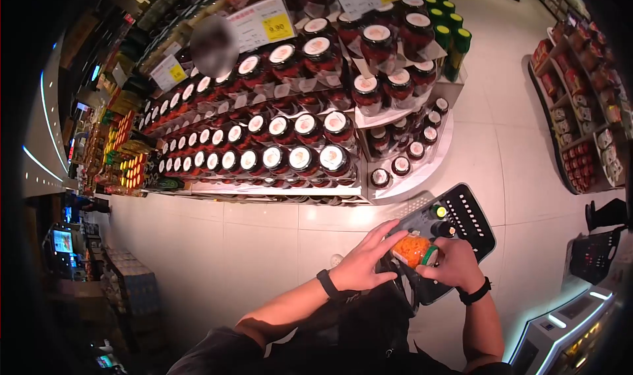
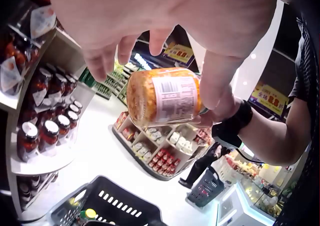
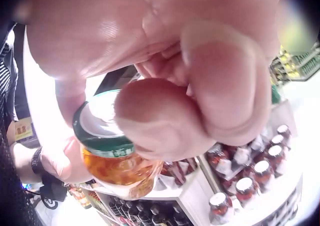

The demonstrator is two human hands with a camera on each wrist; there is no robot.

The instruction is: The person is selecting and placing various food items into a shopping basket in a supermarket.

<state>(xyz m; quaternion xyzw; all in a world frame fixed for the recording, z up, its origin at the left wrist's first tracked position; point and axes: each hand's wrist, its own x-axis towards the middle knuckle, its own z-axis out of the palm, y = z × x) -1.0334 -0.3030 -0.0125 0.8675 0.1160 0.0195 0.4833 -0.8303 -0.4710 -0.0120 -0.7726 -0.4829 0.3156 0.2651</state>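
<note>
Nearby, basket [image 1: 486,233], shelves [image 1: 280,191]; jar [image 1: 413,250] (between hands [image 1: 361,261] [image 1: 459,267])

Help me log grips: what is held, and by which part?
The right hand grips the clear jar of orange food by its green lid.

Counting one left hand [image 1: 362,263], one right hand [image 1: 459,264], two black wristbands [image 1: 326,284], one orange-filled jar [image 2: 162,98], one green lid [image 3: 100,140]; also counting two shopping baskets [image 1: 488,233], one yellow-green cap [image 1: 440,211], at least three price cards [image 1: 275,27] with yellow patches, dozens of shelved jars [image 1: 335,159]
</note>
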